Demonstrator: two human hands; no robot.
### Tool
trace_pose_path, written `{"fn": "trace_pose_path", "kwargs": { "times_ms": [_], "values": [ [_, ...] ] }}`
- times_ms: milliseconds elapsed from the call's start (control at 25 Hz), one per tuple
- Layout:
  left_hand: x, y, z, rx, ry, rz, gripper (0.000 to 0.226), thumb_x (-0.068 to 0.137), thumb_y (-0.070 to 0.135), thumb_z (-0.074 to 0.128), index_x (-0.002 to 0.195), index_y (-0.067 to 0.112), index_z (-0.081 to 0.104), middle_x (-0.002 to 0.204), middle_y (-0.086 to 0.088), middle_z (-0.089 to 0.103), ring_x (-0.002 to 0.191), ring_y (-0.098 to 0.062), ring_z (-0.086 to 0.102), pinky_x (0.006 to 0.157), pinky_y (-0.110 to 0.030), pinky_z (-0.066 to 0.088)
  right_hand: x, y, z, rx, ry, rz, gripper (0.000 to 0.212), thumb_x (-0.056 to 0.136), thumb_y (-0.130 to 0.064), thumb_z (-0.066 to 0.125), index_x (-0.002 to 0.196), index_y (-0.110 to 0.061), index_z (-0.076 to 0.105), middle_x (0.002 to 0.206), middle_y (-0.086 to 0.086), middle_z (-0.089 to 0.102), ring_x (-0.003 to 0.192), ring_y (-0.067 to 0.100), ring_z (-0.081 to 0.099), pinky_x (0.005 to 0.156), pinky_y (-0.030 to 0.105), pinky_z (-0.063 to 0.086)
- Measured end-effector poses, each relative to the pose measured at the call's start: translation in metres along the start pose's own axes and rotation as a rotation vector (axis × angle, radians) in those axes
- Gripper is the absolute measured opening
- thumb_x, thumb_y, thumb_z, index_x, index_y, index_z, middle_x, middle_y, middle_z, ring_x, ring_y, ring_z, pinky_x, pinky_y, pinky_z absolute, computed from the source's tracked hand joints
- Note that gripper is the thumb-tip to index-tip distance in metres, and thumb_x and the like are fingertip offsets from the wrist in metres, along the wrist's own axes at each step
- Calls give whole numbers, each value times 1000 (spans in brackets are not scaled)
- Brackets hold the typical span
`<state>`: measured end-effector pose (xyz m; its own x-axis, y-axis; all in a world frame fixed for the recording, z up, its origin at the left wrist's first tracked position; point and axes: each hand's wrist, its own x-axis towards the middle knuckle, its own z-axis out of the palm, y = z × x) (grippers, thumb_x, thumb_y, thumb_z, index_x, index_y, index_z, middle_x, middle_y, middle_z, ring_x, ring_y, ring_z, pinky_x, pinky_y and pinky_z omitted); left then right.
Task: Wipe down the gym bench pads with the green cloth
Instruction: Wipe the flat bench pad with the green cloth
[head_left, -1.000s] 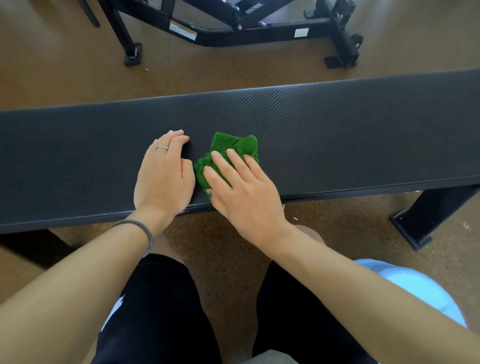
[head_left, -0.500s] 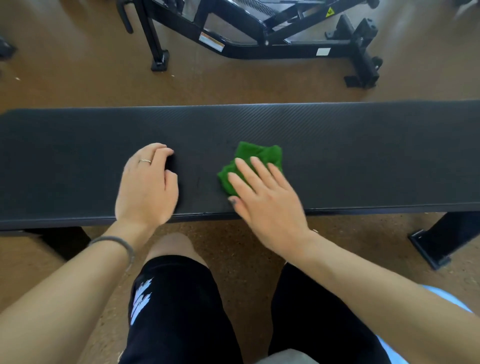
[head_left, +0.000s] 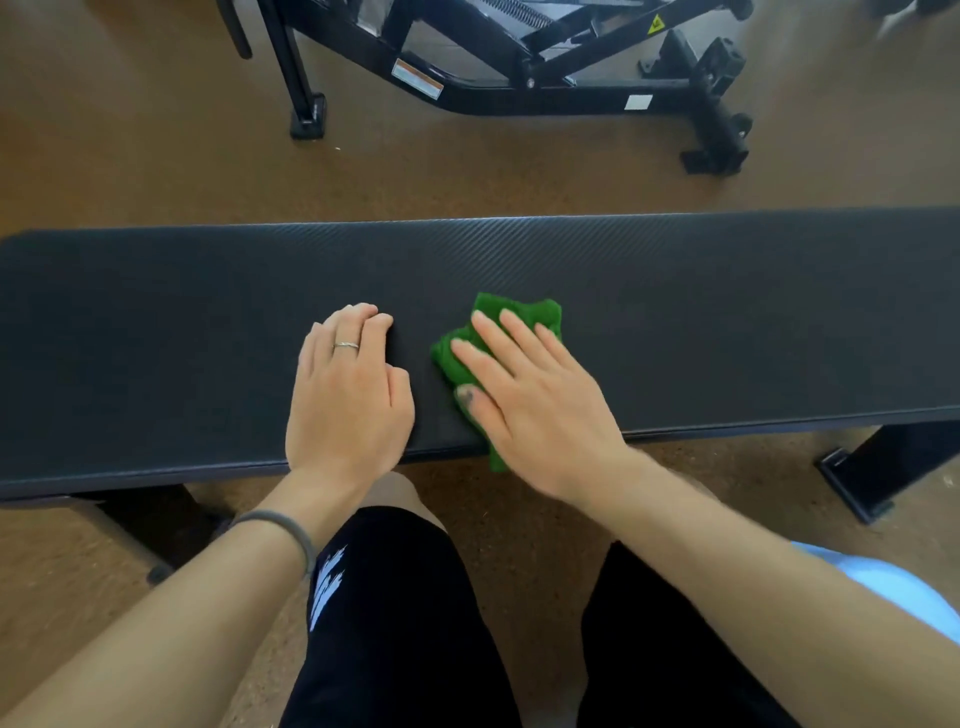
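Readable words: none anywhere in view.
Yellow triangle sign (head_left: 656, 24): on an upper bar of the black machine frame (head_left: 519, 98), at its right end; dark mark inside too small to make out.
Rectangular sticker (head_left: 417, 79): on the sloping lower bar of the same frame, left of its middle; orange band above a white field, print too blurred to read.
White label (head_left: 638, 102): on the flat base bar of that frame, right of the rectangular sticker; appears blank or too small to read.
White graphic (head_left: 326, 586): on the black shorts (head_left: 395, 623), well nearer than the frame; jagged strokes, no letters legible.
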<state>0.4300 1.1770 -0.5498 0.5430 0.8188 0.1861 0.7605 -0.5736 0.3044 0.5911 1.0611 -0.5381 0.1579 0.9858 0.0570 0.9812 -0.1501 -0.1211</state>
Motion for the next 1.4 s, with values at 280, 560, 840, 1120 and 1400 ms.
{"fn": "trace_pose_path", "kwargs": {
  "times_ms": [280,560,840,1120,1400],
  "values": [
    [1,-3,0,28,-9,15,49,97,20,35,140,6,54,146,-13,51,138,-33,44,121,-53,33,97,-12,12,28,61,226,50,110,-39,29,155,-23,41,169,8,29,157,33,21,127,51,16],
    [1,-5,2,45,-16,41,55,94,23,27,140,5,52,147,-14,49,141,-33,42,122,-53,31,32,-25,14,4,19,79,51,110,-41,31,158,-28,38,169,3,28,158,27,20,129,48,15],
    [-2,-6,3,54,-12,49,54,94,20,28,140,4,52,147,-15,49,141,-34,42,122,-53,31,72,-40,23,40,98,235,48,109,-33,33,154,-23,45,167,7,34,156,32,24,127,50,18],
    [-2,-6,4,43,-16,31,51,95,18,30,140,4,51,148,-14,49,142,-33,42,123,-53,31,58,-38,19,38,27,114,52,108,-38,28,155,-25,44,167,4,35,156,29,25,128,49,18],
    [1,-7,5,30,-10,11,49,95,16,37,140,5,52,147,-12,48,139,-33,44,120,-54,33,151,41,15,40,28,215,52,105,-40,27,148,-22,51,155,7,49,147,33,38,122,49,26]
  ]
}}
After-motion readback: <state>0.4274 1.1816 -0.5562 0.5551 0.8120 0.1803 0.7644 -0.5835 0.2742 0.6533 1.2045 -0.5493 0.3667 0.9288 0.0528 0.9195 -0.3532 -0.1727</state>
